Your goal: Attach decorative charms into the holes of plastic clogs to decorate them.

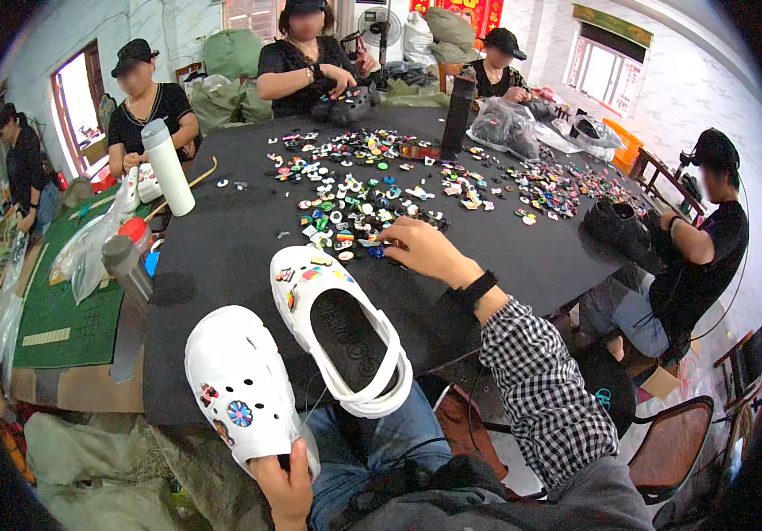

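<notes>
My left hand grips a white clog by its opening, thumb outside and the other fingers inside. This clog has vent holes and a few charms on its upper, one a blue and pink flower. Beside it, at the table's near edge, lies a second white clog with a dark insole and several colourful charms on its toe. My right hand reaches to the near edge of a spread of shoe charms. Its fingertips are closed together at a small blue charm, partly hidden by the fingers.
The charms lie across a black table. A white bottle and a grey bottle stand at its left. A black upright box stands farther back. Several people sit around the table, some handling dark clogs. A brown chair is at lower right.
</notes>
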A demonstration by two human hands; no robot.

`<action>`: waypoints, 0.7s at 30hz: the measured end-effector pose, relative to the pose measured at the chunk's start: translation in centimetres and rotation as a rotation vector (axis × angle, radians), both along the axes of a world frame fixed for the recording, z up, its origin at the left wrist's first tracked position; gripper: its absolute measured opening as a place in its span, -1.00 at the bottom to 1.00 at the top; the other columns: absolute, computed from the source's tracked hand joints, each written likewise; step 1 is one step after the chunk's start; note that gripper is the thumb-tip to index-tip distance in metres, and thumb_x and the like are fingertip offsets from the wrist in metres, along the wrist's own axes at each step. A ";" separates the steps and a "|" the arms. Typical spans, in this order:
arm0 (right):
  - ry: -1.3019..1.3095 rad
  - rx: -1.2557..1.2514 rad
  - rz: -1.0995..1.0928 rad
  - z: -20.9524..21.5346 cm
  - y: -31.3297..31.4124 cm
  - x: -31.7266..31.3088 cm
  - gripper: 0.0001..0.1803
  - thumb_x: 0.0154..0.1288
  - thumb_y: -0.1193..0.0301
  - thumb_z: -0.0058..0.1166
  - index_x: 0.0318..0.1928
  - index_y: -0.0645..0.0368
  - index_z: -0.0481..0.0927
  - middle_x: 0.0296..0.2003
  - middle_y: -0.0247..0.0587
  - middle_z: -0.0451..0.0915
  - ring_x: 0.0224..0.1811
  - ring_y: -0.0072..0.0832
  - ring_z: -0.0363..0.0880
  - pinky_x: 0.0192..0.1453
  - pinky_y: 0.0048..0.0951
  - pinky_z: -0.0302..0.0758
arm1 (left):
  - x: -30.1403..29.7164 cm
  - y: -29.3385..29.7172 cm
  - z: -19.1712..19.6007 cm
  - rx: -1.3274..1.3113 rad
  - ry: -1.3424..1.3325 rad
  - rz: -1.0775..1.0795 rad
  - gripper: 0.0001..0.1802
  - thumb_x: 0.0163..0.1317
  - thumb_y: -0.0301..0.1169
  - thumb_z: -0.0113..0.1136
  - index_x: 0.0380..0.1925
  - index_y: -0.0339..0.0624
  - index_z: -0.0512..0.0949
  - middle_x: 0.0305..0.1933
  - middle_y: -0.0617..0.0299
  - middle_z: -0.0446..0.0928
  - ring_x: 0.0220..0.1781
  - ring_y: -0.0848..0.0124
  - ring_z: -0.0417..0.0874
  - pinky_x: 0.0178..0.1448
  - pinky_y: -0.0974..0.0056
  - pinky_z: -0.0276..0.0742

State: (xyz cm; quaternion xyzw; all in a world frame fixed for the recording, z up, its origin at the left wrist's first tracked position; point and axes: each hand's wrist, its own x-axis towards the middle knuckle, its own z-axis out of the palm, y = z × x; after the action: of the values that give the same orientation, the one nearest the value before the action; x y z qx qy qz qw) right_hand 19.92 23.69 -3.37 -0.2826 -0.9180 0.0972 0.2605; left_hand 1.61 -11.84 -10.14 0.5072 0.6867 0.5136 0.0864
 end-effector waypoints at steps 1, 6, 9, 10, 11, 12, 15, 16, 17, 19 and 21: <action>-0.055 0.074 0.003 -0.1 -0.2 -0.3 -0.71 0.17 0.42 0.15 -0.08 0.20 0.59 -0.20 -0.09 0.55 -0.13 -0.21 0.56 -0.03 -0.28 0.50 | 0.0 -0.1 0.0 -0.009 0.025 0.004 -0.58 0.19 -0.39 0.16 -0.02 -0.49 0.46 -0.02 -0.23 0.51 0.04 -0.19 0.47 0.11 -0.06 0.30; -0.047 0.018 0.041 -0.7 -0.2 -0.6 -0.66 0.12 0.47 0.17 -0.05 0.18 0.53 -0.21 -0.05 0.50 -0.10 -0.16 0.52 0.02 -0.27 0.47 | -0.2 0.1 -0.2 0.007 0.050 0.011 -0.57 0.19 -0.39 0.15 -0.01 -0.49 0.46 -0.01 -0.24 0.51 0.05 -0.19 0.48 0.14 -0.06 0.31; -0.042 -0.101 0.009 -0.3 -0.3 -0.3 -0.73 0.08 0.49 0.12 -0.14 0.17 0.52 -0.23 -0.06 0.51 -0.09 -0.10 0.53 -0.02 -0.20 0.49 | -0.3 0.0 -0.3 0.006 -0.006 -0.009 -0.57 0.18 -0.40 0.15 -0.01 -0.49 0.46 -0.01 -0.25 0.51 0.06 -0.19 0.48 0.16 -0.05 0.31; -0.042 -0.100 0.007 -0.5 -0.1 -0.3 -0.73 0.08 0.49 0.12 -0.14 0.17 0.52 -0.23 -0.06 0.51 -0.09 -0.10 0.53 -0.02 -0.20 0.49 | -0.3 0.0 -0.3 0.005 0.009 -0.011 -0.57 0.18 -0.40 0.15 -0.01 -0.50 0.46 -0.01 -0.25 0.52 0.06 -0.19 0.49 0.15 -0.05 0.31; -0.001 -0.098 -0.039 -0.8 0.2 -0.2 -0.75 0.09 0.50 0.10 -0.16 0.18 0.51 -0.25 -0.07 0.52 -0.10 -0.10 0.53 -0.03 -0.20 0.49 | -0.3 0.0 -0.3 0.003 0.024 -0.013 -0.57 0.18 -0.41 0.15 -0.01 -0.50 0.46 -0.01 -0.25 0.52 0.05 -0.19 0.49 0.15 -0.04 0.32; 0.040 -0.095 -0.084 -1.0 0.5 -0.2 -0.77 0.10 0.51 0.08 -0.18 0.18 0.51 -0.26 -0.07 0.53 -0.11 -0.10 0.53 -0.04 -0.21 0.49 | -0.2 0.1 -0.3 0.004 0.024 -0.015 -0.57 0.18 -0.41 0.15 -0.01 -0.50 0.46 -0.01 -0.25 0.52 0.05 -0.19 0.49 0.15 -0.04 0.32; 0.088 -0.076 -0.117 -0.6 0.3 -0.3 -0.81 0.12 0.53 0.04 -0.20 0.20 0.52 -0.28 -0.07 0.53 -0.13 -0.09 0.53 -0.04 -0.21 0.49 | -0.2 0.2 -0.1 0.016 0.042 -0.006 -0.58 0.17 -0.41 0.15 -0.02 -0.50 0.47 -0.02 -0.25 0.52 0.04 -0.19 0.50 0.14 -0.04 0.33; 0.089 -0.075 -0.118 -0.6 0.3 -0.3 -0.81 0.12 0.53 0.04 -0.20 0.20 0.52 -0.28 -0.07 0.53 -0.13 -0.09 0.53 -0.04 -0.21 0.49 | -0.2 0.3 -0.1 0.031 0.032 -0.014 -0.58 0.17 -0.41 0.15 -0.02 -0.51 0.47 -0.02 -0.25 0.52 0.03 -0.19 0.50 0.14 -0.04 0.33; 0.014 -0.066 -0.024 -0.7 0.3 -0.3 -0.83 0.13 0.53 0.03 -0.22 0.21 0.53 -0.26 -0.07 0.53 -0.13 -0.09 0.53 -0.03 -0.21 0.48 | -0.3 0.3 -0.1 0.046 0.021 -0.023 -0.58 0.17 -0.42 0.15 -0.02 -0.51 0.47 -0.02 -0.26 0.52 0.03 -0.19 0.50 0.14 -0.04 0.33; -0.059 -0.057 0.066 -0.8 0.2 -0.3 -0.84 0.15 0.52 0.03 -0.23 0.23 0.53 -0.25 -0.06 0.53 -0.12 -0.09 0.53 -0.02 -0.20 0.48 | -0.2 0.3 -0.3 0.044 0.037 -0.012 -0.59 0.16 -0.41 0.17 -0.04 -0.50 0.48 -0.04 -0.24 0.53 0.02 -0.19 0.51 0.13 -0.04 0.33; 0.057 -0.034 0.064 -1.1 0.0 -0.7 -0.84 0.15 0.51 0.05 -0.22 0.23 0.55 -0.21 -0.04 0.51 -0.09 -0.09 0.52 0.01 -0.19 0.47 | -0.2 0.4 -0.1 0.042 0.053 -0.003 -0.60 0.16 -0.41 0.19 -0.05 -0.48 0.49 -0.05 -0.23 0.53 0.01 -0.18 0.51 0.12 -0.04 0.34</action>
State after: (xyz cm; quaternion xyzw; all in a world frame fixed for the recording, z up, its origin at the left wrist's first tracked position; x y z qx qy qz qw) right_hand 19.20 23.69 -4.49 -0.2547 -0.9170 0.1292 0.2784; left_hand 1.36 -11.41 -10.21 0.5232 0.6771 0.5141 0.0582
